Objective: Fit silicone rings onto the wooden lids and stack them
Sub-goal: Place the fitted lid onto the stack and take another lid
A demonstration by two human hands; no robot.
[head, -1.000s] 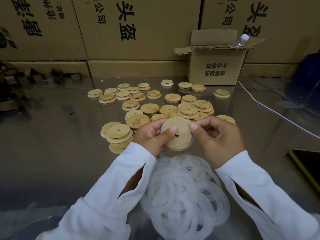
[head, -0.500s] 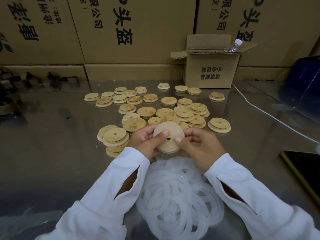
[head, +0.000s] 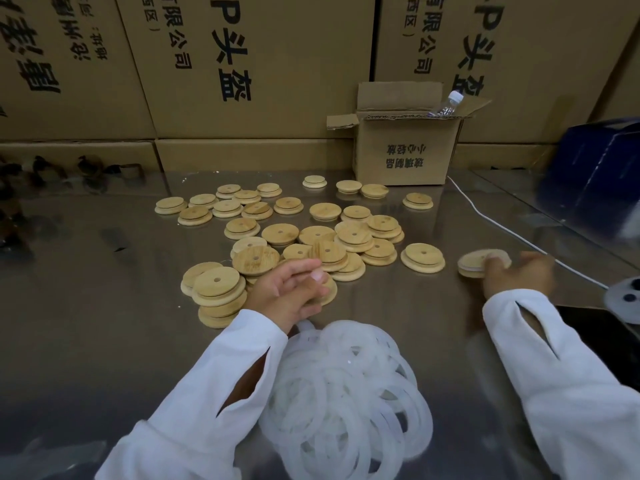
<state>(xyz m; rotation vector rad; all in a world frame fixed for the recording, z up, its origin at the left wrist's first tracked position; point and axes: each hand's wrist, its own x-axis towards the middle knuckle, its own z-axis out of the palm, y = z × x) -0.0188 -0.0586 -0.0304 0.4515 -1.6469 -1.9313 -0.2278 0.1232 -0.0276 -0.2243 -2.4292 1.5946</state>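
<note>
Many round wooden lids [head: 317,233] lie scattered across the middle of the shiny table [head: 86,306], with a short stack of lids [head: 216,292] at their left. A heap of translucent white silicone rings [head: 346,393] sits close to me between my sleeves. My left hand [head: 287,292] hovers with relaxed fingers over the nearest lids and holds nothing. My right hand [head: 519,275], blurred, reaches out to the right and grips a ringed wooden lid [head: 476,263] low over the table, apart from the others.
A small open cardboard box [head: 405,150] with a plastic bottle [head: 448,105] stands at the back, before a wall of large cartons. A white cable [head: 502,226] runs along the right. A blue object [head: 595,174] and a dark flat item [head: 616,323] are at the right edge.
Both hands held one lid in front of me, working a ring onto it. Now my right hand has carried that lid off to the right, and my left hand has let go.
</note>
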